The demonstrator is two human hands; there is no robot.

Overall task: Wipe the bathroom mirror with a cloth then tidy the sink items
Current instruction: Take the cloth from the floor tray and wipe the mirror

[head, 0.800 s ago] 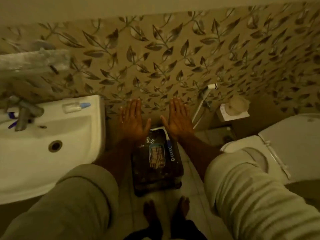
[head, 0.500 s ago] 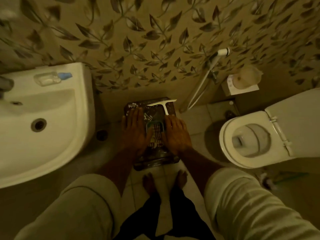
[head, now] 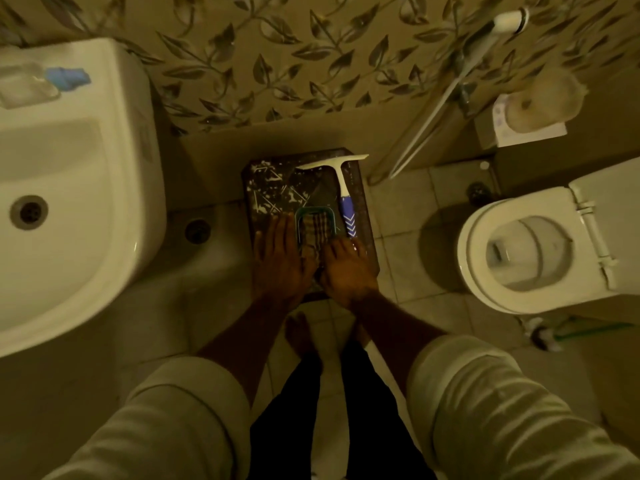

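Note:
A dark, paint-flecked stool (head: 270, 181) stands on the floor against the wall. On it lie a white squeegee with a blue handle (head: 343, 188) and a green-rimmed container (head: 313, 220) with a striped cloth (head: 311, 251) hanging out of it. My left hand (head: 280, 258) rests flat at the container's left side. On the right my right hand (head: 346, 268) touches the cloth's lower edge and covers the squeegee handle's end. Whether either hand grips the cloth is not visible. The white sink (head: 69, 188) is at the left, with a clear soap dish (head: 24, 84) and a blue item (head: 67, 76) on its rim.
An open toilet (head: 526, 251) is on the right, a toilet brush (head: 554, 336) on the floor in front of it. A bidet sprayer and hose (head: 450, 88) hang on the leaf-patterned wall, beside a paper roll (head: 543, 102) on a box. My bare feet (head: 301, 336) stand behind the stool.
The view has tilted down from the wall to the floor. Both hands dropped from in front of the wall onto the stool and now sit on either side of the container.

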